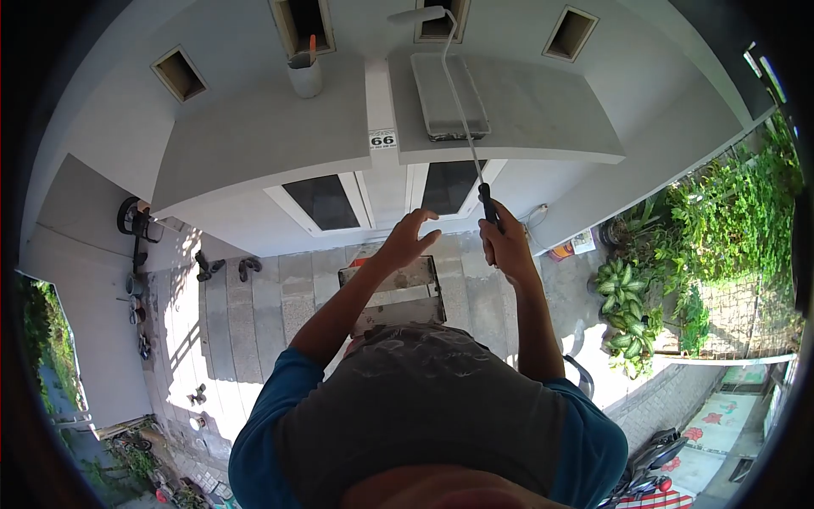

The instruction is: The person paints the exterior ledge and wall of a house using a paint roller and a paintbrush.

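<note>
Nearest the camera is a dark gray shirt (424, 407) with blue sleeves (593, 433), worn by the person, pale smudges marking its front. Beyond it, the right hand (507, 242) is wrapped around the black grip of a paint roller (465, 119), held out in front of the body. From the grip a long, slender, light-colored rod runs up and forward, then bends near its far end to a pale, slim roller head (416, 15). This head is up by the small square recesses (438, 25) in the light wall; whether it touches the wall cannot be told. The left hand (411, 242) holds nothing, thumb and fingers spread in a loose curve, apart from the roller.

Under the rod, a shallow rectangular tray (451, 97) sits on the right-hand gray ledge (543, 106), dark smears along its near edge. On the left-hand ledge (254, 127) stands a whitish container (305, 78) with an orange-handled tool (313, 47) upright in it. Between the ledges, a white number plate (382, 139) reads "66" in black; the small print around the digits is too small to read. Below the hands is a worn, stained platform (394, 293), above the paved ground (288, 297).
</note>
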`<action>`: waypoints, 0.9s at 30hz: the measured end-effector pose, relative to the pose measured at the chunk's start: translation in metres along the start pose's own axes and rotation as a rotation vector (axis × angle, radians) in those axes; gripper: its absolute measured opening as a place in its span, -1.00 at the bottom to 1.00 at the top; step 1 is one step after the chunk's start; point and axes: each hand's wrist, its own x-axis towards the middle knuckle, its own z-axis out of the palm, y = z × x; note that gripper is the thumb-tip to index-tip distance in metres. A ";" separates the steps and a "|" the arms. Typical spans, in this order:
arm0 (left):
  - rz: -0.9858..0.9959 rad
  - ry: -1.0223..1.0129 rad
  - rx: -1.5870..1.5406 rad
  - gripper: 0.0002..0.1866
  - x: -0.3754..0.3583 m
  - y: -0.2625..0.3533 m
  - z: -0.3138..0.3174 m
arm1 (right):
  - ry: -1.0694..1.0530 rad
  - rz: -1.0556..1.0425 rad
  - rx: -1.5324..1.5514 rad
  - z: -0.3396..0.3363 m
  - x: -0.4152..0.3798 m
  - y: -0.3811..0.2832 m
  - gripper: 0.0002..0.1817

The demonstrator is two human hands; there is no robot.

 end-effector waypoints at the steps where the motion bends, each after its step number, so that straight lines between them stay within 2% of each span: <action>1: -0.091 -0.051 0.110 -0.50 -0.010 -0.034 0.006 | 0.003 -0.003 0.001 -0.005 0.003 0.001 -0.50; 4: -0.332 -0.195 0.372 -0.35 -0.050 -0.116 0.017 | 0.049 0.029 0.071 -0.018 0.020 0.012 -0.52; 5: -0.331 -0.187 0.374 -0.35 -0.062 -0.127 0.018 | 0.069 0.023 0.018 -0.021 0.027 0.017 -0.52; 7: -0.522 -0.297 0.257 -0.25 -0.079 -0.139 0.018 | 0.065 0.048 -0.004 -0.027 0.038 0.015 -0.50; 11: -0.493 -0.244 0.281 -0.21 -0.093 -0.151 0.021 | 0.070 0.043 -0.007 -0.024 0.046 0.014 -0.38; 13: -0.322 -0.182 0.369 -0.33 -0.097 -0.147 0.018 | 0.061 0.068 0.023 -0.022 0.048 0.016 -0.35; 14: -0.321 -0.184 0.367 -0.33 -0.092 -0.146 0.014 | 0.043 0.059 0.015 -0.021 0.051 0.020 -0.34; 16: -0.507 -0.296 0.273 -0.40 -0.078 -0.146 0.002 | 0.024 0.051 0.002 -0.019 0.056 0.019 -0.34; 17: -0.470 -0.281 0.293 -0.46 -0.073 -0.148 0.000 | 0.013 0.057 0.029 -0.017 0.057 0.016 -0.40; 21: -0.423 -0.275 0.256 -0.46 -0.070 -0.158 -0.002 | -0.020 0.066 0.046 -0.011 0.062 0.013 -0.51; 27: -0.390 -0.300 0.247 -0.50 -0.076 -0.151 -0.005 | -0.007 0.100 0.082 -0.002 0.060 0.009 -0.54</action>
